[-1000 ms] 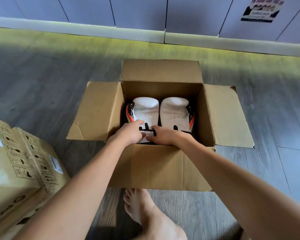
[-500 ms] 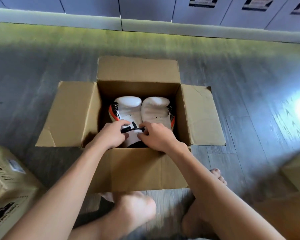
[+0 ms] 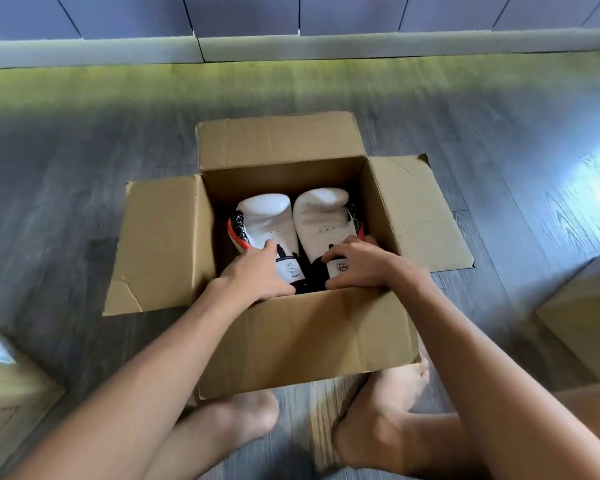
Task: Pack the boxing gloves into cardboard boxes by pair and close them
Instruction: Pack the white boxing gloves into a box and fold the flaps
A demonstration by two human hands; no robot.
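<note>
An open cardboard box [image 3: 305,337] stands on the floor in front of me with its far, left and right flaps spread out. Inside, two white boxing gloves with orange and black trim lie side by side, the left glove [image 3: 267,216] and the right glove [image 3: 321,213], padded ends pointing away from me. My left hand [image 3: 257,271] reaches into the box and grips the left glove at its cuff. My right hand [image 3: 357,265] curls round the cuff of the right glove, fingers over its label. The gloves' lower ends are hidden by my hands and the box's near wall.
A closed cardboard box [image 3: 11,396] with printed marks sits at the lower left. Another cardboard box [image 3: 582,317] stands at the right edge. My bare feet [image 3: 371,420] rest on the grey wooden floor just before the open box. A wall runs along the far side.
My hands were together at the strap between the gloves; now they have moved apart, one onto each cuff. The view has shifted, bringing the right-hand box and my feet into sight.
</note>
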